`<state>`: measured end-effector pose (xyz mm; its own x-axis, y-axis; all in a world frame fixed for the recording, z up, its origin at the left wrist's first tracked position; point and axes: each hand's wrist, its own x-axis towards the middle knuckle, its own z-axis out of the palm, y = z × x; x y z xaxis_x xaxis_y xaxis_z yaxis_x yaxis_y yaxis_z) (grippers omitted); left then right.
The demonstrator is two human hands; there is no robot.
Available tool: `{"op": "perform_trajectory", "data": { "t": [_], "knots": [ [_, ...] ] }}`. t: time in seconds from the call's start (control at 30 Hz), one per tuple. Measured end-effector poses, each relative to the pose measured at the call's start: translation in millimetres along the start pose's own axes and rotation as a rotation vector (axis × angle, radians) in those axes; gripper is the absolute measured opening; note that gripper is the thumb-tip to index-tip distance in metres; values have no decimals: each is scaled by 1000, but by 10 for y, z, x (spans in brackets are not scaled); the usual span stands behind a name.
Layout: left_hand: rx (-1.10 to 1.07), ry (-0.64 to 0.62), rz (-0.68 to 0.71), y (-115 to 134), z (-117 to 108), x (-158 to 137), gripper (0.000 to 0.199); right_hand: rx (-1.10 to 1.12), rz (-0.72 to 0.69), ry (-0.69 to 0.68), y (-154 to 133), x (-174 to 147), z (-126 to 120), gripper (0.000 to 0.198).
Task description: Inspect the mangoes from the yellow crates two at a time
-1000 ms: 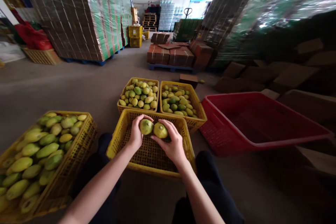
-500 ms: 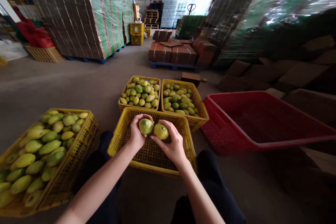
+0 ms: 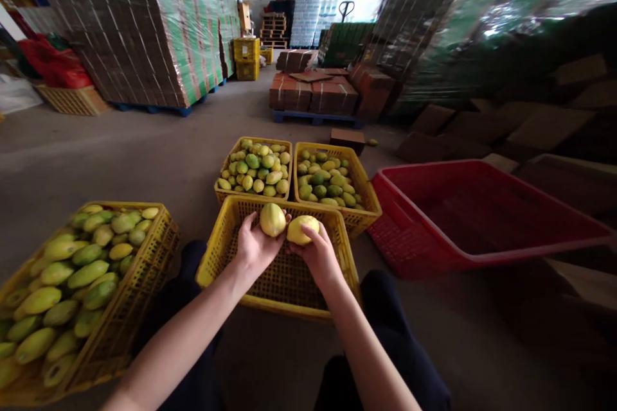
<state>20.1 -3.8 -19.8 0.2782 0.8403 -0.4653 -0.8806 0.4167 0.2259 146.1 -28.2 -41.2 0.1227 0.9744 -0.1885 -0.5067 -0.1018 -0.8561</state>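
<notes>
In the head view, the left hand [image 3: 257,245] hides the underside of a rounded, pale yellow-green fruit [image 3: 272,218], the right hand [image 3: 320,255] that of an oval, yellow fruit [image 3: 299,228]; both are above the yellow perforated plastic crate [image 3: 284,284]. Left of that crate, a second yellow plastic crate [image 3: 137,276] of green-and-yellow fruit [image 3: 88,274] is cut off. The left hand cups its fruit, fingers curled; the right hand grips its own, thumb across it.

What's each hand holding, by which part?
Left hand cradles a rounded yellow-green fruit from below; right hand grips an oval yellow fruit, thumb across its side.
</notes>
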Motion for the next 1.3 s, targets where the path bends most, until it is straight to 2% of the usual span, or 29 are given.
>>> {"op": "perform_trajectory", "data": {
  "t": [0.2, 0.33, 0.4, 0.5, 0.63, 0.73, 0.9, 1.0, 1.17, 1.3],
  "knots": [
    [-37, 15, -100, 10, -35, 31, 34, 179, 335, -68, -6, 68, -28, 26],
    [-39, 43, -111, -4, -17, 19, 30, 207, 397, -76, 21, 92, -45, 33],
    [-37, 40, -110, -1, -12, 14, 28, 231, 390, -80, 19, 99, -63, 29],
    [-27, 67, -51, 36, -4, 11, 25, 245, 311, -69, -21, 104, -95, 16],
    [-10, 58, 88, 131, 42, -13, 23, 229, 102, -34, -117, 92, -117, 30],
    [40, 34, 156, 175, 80, -48, 21, 173, 8, -44, -149, 62, -107, 39],
    [149, 74, 328, 154, 78, -76, 23, 98, -101, -106, -42, 3, -37, 31],
    [233, 55, 426, 85, 45, -70, 23, 114, -184, -62, 48, -19, 20, 32],
    [512, -62, 568, -143, -83, -78, 30, 95, -271, 59, 134, -53, 73, 36],
    [808, -232, 731, -242, -188, -91, 37, -41, -430, 47, 174, -91, 52, 30]
  ]
}}
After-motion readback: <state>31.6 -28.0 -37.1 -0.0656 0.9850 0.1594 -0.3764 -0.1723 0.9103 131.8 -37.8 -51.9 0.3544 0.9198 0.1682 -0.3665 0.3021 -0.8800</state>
